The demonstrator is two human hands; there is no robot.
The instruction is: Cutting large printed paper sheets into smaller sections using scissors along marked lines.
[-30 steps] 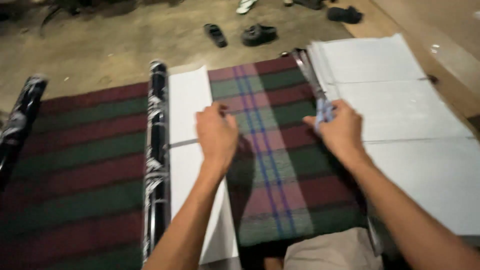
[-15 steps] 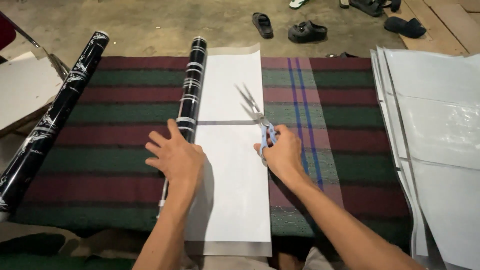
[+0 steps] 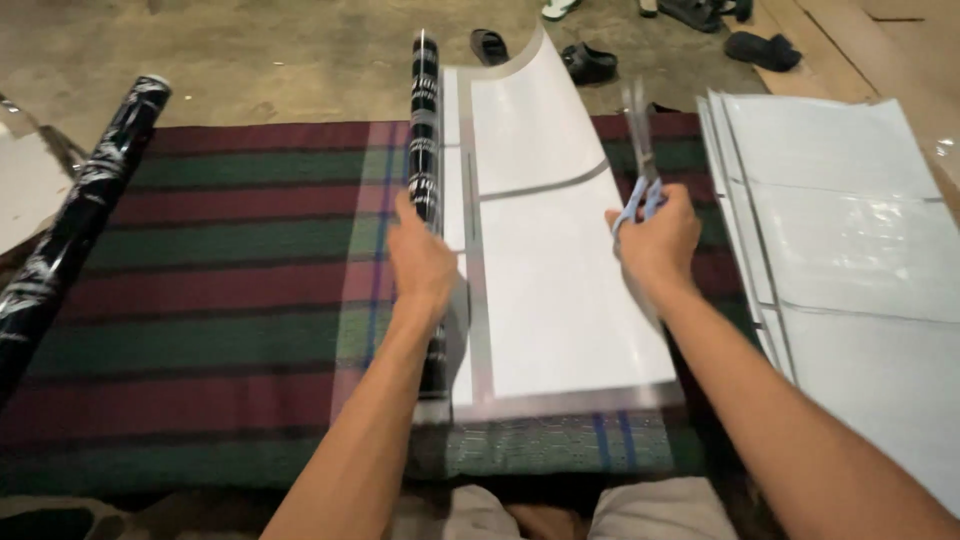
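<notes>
Left hand (image 3: 422, 262) rests clenched over the dark patterned roll (image 3: 426, 180), gripping it about midway along its length, fingers wrapped round its far side. Right hand (image 3: 652, 238) is closed around the blue handles of a pair of scissors (image 3: 638, 150), whose blades point away toward the far edge of the scene (whether the blades are parted or together is hard to tell, as they show as one thin streak).

Between the two hands lies the white sheet (image 3: 545, 270) unrolled from the roll, its left edge at the roll and its near edge lying flat close to the person's knees. Its far end curls upward off the floor. A grey line crosses the sheet from side to side, level with the scissors, and another runs along its left edge.

Everything sits on a striped blanket (image 3: 220, 260) in maroon and green spread on the floor. A second dark roll (image 3: 75, 215) lies slantwise at the far left, well apart from the hands. To the right, a stack of cut white sheets (image 3: 850, 230) lies beside the blanket, overlapping its edge. Several dark sandals (image 3: 590, 60) lie on the concrete floor (image 3: 250, 50) beyond the blanket's far edge.
</notes>
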